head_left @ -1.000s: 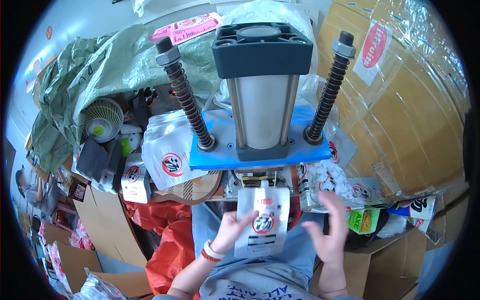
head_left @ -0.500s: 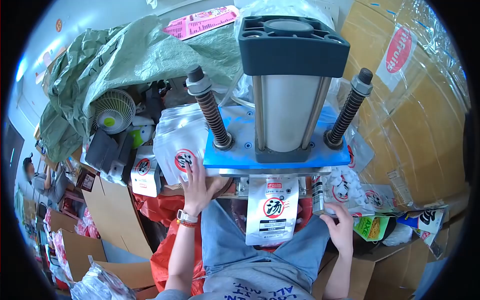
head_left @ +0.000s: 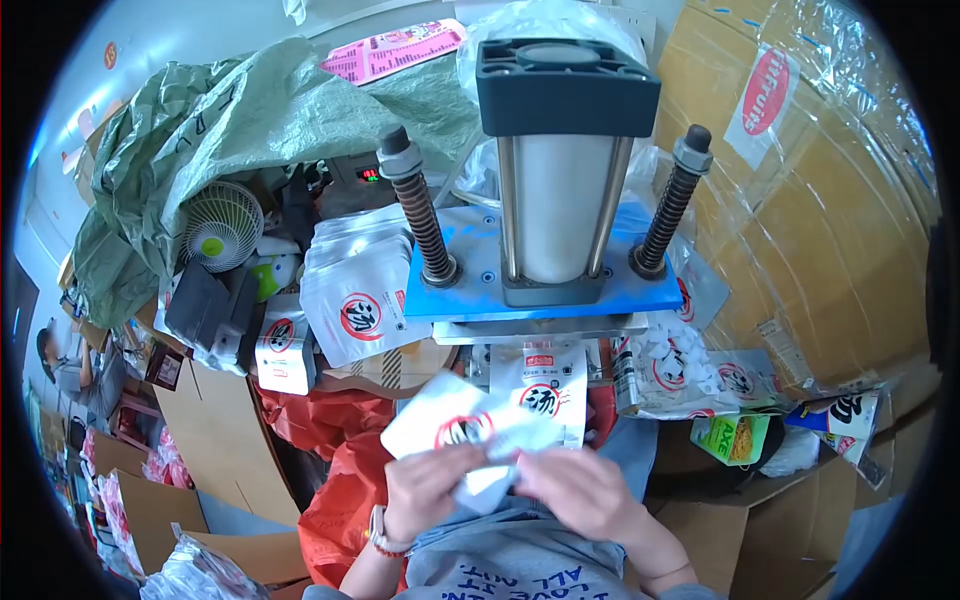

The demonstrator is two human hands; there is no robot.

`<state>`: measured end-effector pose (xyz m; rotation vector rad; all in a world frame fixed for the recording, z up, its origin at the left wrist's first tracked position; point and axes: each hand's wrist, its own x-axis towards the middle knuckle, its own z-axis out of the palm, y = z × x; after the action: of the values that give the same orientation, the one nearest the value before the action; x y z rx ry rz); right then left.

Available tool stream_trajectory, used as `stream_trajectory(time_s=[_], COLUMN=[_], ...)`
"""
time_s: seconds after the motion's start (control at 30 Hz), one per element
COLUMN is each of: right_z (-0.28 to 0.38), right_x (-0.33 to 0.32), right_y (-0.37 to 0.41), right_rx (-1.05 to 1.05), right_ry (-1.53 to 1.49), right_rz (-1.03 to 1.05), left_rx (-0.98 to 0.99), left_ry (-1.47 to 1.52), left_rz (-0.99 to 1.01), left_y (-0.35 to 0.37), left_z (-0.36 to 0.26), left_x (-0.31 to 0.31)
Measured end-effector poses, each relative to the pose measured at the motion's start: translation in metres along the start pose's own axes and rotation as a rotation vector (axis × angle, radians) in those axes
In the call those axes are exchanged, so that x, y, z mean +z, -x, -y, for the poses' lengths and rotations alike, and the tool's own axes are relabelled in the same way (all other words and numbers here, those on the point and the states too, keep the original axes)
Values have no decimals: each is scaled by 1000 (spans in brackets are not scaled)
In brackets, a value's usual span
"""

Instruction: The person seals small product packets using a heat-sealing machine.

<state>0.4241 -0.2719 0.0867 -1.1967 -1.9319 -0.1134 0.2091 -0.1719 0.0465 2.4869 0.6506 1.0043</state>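
Observation:
My left hand [head_left: 430, 488] is closed on a white pouch [head_left: 425, 425] with a red ring and black character, tilted above my lap. My right hand [head_left: 580, 488], slightly blurred, pinches the pouch's right side. Behind it, a similar printed pouch [head_left: 565, 395] hangs from under the press [head_left: 545, 330], which has a blue plate [head_left: 465, 290] and a large cylinder [head_left: 563, 205]. To the left of the press lies a stack of such pouches [head_left: 345, 285]. A smaller pile of printed pouches [head_left: 285, 350] is farther left.
On the right are white scraps [head_left: 680, 350] on printed plastic, a green AXE pack [head_left: 730, 438] and a tall cardboard sheet [head_left: 800, 240]. A fan [head_left: 222, 225] and green sheeting [head_left: 220, 130] stand at back left. Red plastic [head_left: 345, 505] hangs below. Another person [head_left: 70, 365] is far left.
My left hand has left the stack and come down to my lap with a pouch. My right hand has moved left from beside the press to that pouch. The pouch under the press remains there.

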Motion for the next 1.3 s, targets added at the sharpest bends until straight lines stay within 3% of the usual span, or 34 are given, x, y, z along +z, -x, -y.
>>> stream_trajectory(time_s=[0.13, 0.2, 0.23, 0.27, 0.3, 0.33, 0.4, 0.5, 0.57, 0.63, 0.67, 0.73, 0.77, 0.83, 0.9, 1.0, 1.03, 1.1, 1.13, 1.17, 1.2, 1.23, 1.3], right_z=[30, 21, 8, -4, -20, -23, -27, -45, -84, -129, -127, -109, -103, -101, -99, -96, -94, -94, -90, -79, -59, -42, -20], right_x=[-38, -32, -23, -15, -8, -14, -39, -58, -40, -13, -12, -13, -13, -21, -29, -28, -27, -23, -18, -17, -20, -23, -28], right_y=[5, 4, 4, 4, 8, 13, 24, 29, 44, 86, 89, 93, 94, 98, 96, 91, 92, 91, 91, 82, 66, 53, 33], right_rx=[-68, -4, 170, 385, 453, 514, 534, 709, 787, 826, 846, 872, 910, 880, 837, 778, 795, 953, 936, 929, 768, 605, 442], right_ry=[-278, -161, -149, -109, -48, -33, 53, 308, 431, 627, 556, 460, 386, 427, 191, 186, 188, -214, -395, -399, -277, -154, -17], right_rz=[-31, -46, -62, -58, -106, -160, -268, -346, -268, 71, 35, 110, 167, 166, 118, 134, 132, -150, -316, -310, -393, -476, -297], left_rx=[163, 129, 22, -205, -434, -561, -833, -1080, -997, -1061, -1010, -926, -821, -629, -492, -336, -219, -162, -172, -336, -498, -523, -345], left_ry=[285, 296, 379, 492, 600, 606, 924, 1132, 1170, 1056, 1087, 818, 696, -125, -859, -506, -541, -481, -420, -310, -198, -152, -88], left_rz=[117, 237, 205, 244, 278, 235, 85, 87, 62, 123, 105, 158, 51, -122, 131, 349, 219, -28, -151, -107, -65, -70, -191], left_y=[-12, -21, -15, -12, -10, -9, -22, -57, -61, -64, -63, -67, -59, -52, -37, -6, 2, 18, 22, 24, 25, 21, 17], left_z=[-26, -29, -13, 1, 13, 23, 32, 41, 51, 56, 57, 65, 87, 133, 169, 148, 136, 135, 134, 121, 108, 90, 60], left_x=[-24, -19, 5, 29, 51, 72, 94, 93, 100, 100, 101, 79, 75, 49, 31, 18, 22, 26, 27, 21, 14, 8, 14])
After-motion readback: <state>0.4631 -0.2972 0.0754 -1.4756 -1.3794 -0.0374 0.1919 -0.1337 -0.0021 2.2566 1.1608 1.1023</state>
